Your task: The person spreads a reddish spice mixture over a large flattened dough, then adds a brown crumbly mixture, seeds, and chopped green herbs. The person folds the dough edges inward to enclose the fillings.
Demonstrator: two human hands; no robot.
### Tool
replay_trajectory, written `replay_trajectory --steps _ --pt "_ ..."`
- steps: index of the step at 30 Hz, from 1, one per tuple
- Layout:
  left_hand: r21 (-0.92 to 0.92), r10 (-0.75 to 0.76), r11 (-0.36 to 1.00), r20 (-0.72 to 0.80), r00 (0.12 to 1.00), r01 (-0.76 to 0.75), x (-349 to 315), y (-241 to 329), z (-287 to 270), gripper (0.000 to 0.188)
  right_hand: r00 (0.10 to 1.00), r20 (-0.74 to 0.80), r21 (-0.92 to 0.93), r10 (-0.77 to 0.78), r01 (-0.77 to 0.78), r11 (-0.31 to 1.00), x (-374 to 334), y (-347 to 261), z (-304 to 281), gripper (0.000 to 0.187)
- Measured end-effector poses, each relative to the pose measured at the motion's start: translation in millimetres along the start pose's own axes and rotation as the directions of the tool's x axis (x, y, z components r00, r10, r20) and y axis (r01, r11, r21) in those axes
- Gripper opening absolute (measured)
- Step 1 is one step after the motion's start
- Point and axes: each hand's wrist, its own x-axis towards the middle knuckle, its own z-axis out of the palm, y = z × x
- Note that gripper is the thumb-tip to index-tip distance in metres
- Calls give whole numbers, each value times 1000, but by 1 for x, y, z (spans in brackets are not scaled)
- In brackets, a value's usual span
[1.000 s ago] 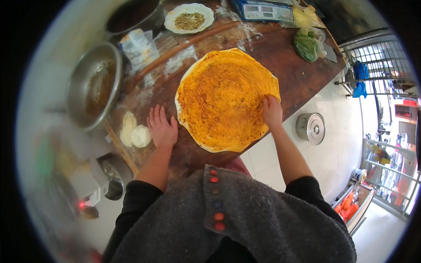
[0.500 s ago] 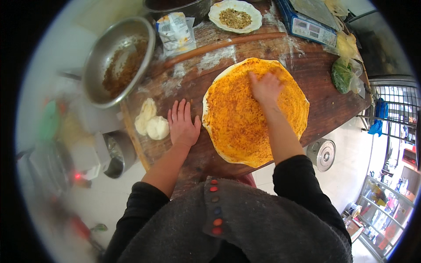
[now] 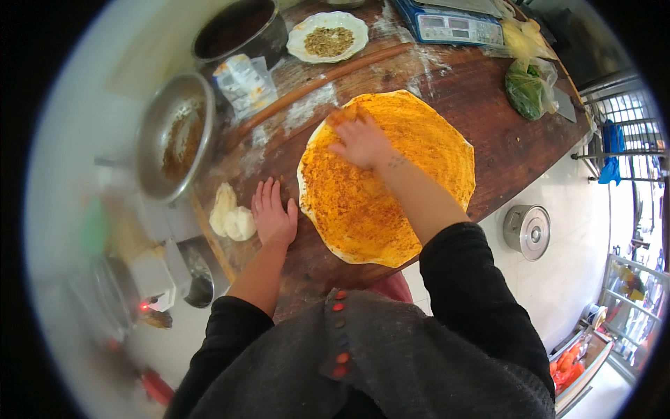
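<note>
A large, thin round of dough (image 3: 391,202), coated in orange-yellow paste with darker reddish-brown patches, lies on the wooden table. Its pale edge shows around the rim. My right hand (image 3: 363,142) rests palm down on its upper left part, fingers stretched out, the fingertips blurred and stained brownish. Flat on the wood just left of the dough is my left hand (image 3: 274,216), fingers extended, holding nothing. Beside that hand sit pale dough lumps (image 3: 234,220) near the table's left edge.
A rolling pin (image 3: 324,82) lies beyond the dough on the floured wooden table (image 3: 502,157). Farther back are a metal bowl (image 3: 202,140), a dark pot (image 3: 269,42), a white packet (image 3: 244,87), a plate (image 3: 296,42) of seeds, a blue scale (image 3: 447,28) and bagged greens (image 3: 527,91).
My right hand has swept left across the coated dough, from its upper middle to its upper left. My left hand stays flat on the table. The whole view has shifted somewhat.
</note>
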Motion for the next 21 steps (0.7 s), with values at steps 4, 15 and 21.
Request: replay_trajectory --steps 4,15,21 --pt "16 15 1000 -18 1000 -15 -1 -1 0 53 948 -16 64 319 -317 946 -10 54 -8 68" --pt "14 54 998 -67 996 -53 -2 -4 4 54 598 -264 162 757 -747 645 -183 41 37 74" --pt "7 29 1000 -33 999 -28 -2 -5 5 54 694 -248 177 676 -654 736 -217 -88 44 86"
